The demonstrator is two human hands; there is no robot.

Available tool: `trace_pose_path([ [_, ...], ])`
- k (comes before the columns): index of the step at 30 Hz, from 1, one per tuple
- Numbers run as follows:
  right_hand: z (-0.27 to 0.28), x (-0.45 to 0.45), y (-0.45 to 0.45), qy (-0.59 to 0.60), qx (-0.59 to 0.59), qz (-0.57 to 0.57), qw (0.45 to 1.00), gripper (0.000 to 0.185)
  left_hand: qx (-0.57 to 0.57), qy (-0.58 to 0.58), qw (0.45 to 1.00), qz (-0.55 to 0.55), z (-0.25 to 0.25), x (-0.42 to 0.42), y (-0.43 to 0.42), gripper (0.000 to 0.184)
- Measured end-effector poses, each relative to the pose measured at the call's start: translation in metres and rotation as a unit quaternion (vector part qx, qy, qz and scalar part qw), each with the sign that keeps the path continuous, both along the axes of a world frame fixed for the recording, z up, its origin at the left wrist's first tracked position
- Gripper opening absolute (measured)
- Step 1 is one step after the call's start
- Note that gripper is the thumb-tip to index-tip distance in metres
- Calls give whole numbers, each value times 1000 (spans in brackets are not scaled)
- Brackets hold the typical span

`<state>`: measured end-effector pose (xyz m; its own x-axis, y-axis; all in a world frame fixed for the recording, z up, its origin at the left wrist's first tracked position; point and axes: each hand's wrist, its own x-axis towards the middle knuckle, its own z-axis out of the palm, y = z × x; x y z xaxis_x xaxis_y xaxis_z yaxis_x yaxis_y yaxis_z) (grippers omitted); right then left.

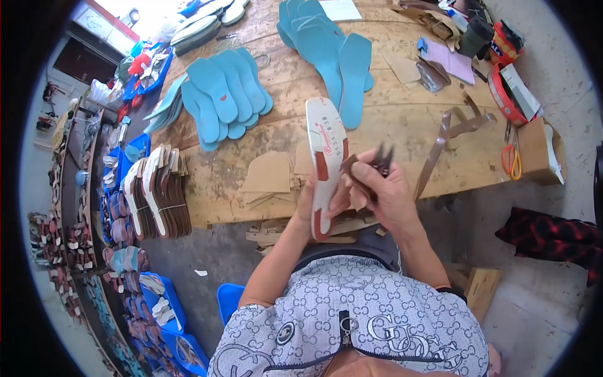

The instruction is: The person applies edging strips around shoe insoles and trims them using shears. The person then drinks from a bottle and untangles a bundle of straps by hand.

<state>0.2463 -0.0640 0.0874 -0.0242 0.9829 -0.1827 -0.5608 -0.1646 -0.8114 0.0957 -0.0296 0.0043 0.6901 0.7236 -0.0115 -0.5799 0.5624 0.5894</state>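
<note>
My left hand (305, 200) is closed around the edge of a whitish shoe insole (318, 169), held upright in front of me. The insole carries red lettering, printed digits and reddish-brown patches at its side and heel. Close against its right side, my right hand (391, 196) is closed on a pair of dark thread snips (382, 161), blades pointing up and away. Between that hand's thumb and fingers is also a small brown piece (358, 180), partly hidden. Fingertips of the right hand are beside the insole; whether they touch it I cannot tell.
Blue insoles (229, 88) lie fanned on the wooden table (402, 135), with more blue insoles (353, 75) farther back. Tan sheets (267, 174) sit near the front edge, bundled insoles (164, 195) at the left. A brown strip (447, 135) and orange-handled scissors (512, 157) are to the right.
</note>
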Motion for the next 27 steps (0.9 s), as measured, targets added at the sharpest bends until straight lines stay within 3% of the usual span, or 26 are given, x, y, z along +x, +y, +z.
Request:
trace_pose_path([
  [2, -7, -14, -6, 56, -5, 12, 998, 12, -19, 124, 991, 53, 3, 2, -21, 70],
  [6, -8, -32, -14, 54, 6, -22, 998, 11, -2, 101, 988, 115, -12, 7, -41, 88],
  [10, -17, -40, -18, 68, -2, -38, 997, 8, 9, 74, 992, 104, -4, 6, -41, 91],
  [13, -17, -43, -18, 76, -13, -51, 996, 8, -3, 112, 975, 190, 23, 20, -44, 90],
  [23, -22, -43, -11, 51, -19, -83, 995, 6, -23, 100, 969, 225, -20, 9, -51, 40],
  [26, -31, -38, -11, -35, -30, -70, 996, 5, -40, 158, 949, 268, -10, 15, -51, 35],
  [27, -34, -37, -10, -206, 56, -98, 972, 4, -48, 170, 943, 283, -15, 16, -51, 35],
])
